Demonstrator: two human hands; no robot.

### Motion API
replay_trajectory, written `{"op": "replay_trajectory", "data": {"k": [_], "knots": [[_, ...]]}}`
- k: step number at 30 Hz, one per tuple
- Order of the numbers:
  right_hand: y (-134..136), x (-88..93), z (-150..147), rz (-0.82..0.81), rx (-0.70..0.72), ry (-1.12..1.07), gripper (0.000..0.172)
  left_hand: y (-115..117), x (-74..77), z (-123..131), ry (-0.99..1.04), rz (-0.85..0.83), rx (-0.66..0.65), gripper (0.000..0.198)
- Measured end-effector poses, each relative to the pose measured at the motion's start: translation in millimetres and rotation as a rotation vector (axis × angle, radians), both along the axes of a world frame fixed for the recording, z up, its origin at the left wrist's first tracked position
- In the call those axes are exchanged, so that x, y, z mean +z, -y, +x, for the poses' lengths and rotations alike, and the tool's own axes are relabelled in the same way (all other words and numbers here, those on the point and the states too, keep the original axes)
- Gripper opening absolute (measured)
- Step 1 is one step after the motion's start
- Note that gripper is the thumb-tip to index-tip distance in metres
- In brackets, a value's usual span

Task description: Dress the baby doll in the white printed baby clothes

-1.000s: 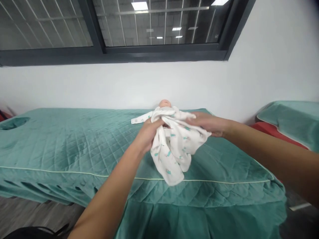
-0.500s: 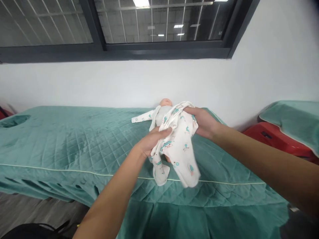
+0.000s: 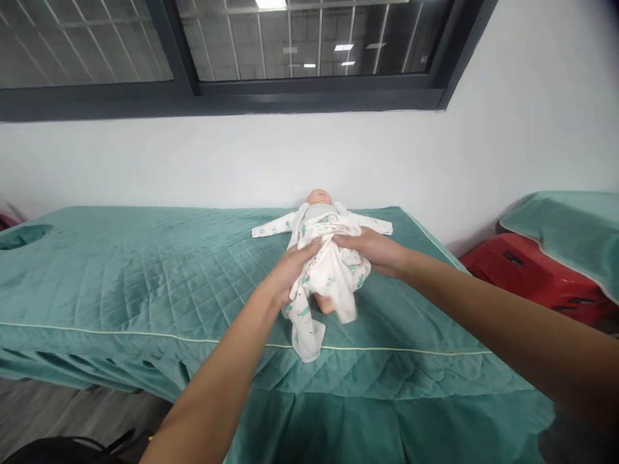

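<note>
Two-sleeved, white, sprinkled with teal figures too small to read: saw the suit [image 3: 324, 274] bunched over the doll [image 3: 319, 196], sleeves spread, one leg reaching the near edge of the bed [image 3: 193, 283]. Pinched it, thumbs nearly touching, with left hand [image 3: 291, 267] and right hand [image 3: 376, 251], both forearms stretched forward.

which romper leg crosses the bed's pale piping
The romper leg below the left hand: its foot end covers the pale piping, while the other leg ends short of it.
</note>
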State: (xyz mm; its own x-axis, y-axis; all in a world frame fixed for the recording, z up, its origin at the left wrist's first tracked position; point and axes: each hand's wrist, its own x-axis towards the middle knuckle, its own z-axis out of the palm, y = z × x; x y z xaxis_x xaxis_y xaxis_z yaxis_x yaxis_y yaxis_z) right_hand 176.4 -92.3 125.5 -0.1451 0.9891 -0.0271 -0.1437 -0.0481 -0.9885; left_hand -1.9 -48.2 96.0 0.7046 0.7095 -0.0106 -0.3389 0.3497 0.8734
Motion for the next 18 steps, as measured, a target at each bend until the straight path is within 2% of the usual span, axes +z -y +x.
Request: {"op": "replay_trajectory", "data": {"k": [2,4,9,11,14,18], "knots": [[-2,-1.0,-1,-0.031,-0.116,-0.112,0.031,3,-2.2,-2,-0.121,0.022,-0.087,0.052],[0,-2.8,-1,-0.103,-0.146,-0.2,0.028,4,-2.7,-3,-0.173,0.038,-0.153,0.051],[10,-18.9,-1,-0.124,-0.163,-0.261,0.024,-4,-1.0,4,0.093,-0.062,0.003,0.045],[13,-28.7,2,-0.123,-0.118,-0.209,0.031,-6,-1.1,8,0.165,-0.099,-0.017,0.046],[17,-39.1,12,-0.143,0.026,-0.146,0.047,-4,-2.3,12,0.145,-0.112,-0.056,0.047],[19,-36.5,24,-0.16,0.204,-0.061,0.052,4,-2.7,13,0.035,-0.09,-0.076,0.047]]}}
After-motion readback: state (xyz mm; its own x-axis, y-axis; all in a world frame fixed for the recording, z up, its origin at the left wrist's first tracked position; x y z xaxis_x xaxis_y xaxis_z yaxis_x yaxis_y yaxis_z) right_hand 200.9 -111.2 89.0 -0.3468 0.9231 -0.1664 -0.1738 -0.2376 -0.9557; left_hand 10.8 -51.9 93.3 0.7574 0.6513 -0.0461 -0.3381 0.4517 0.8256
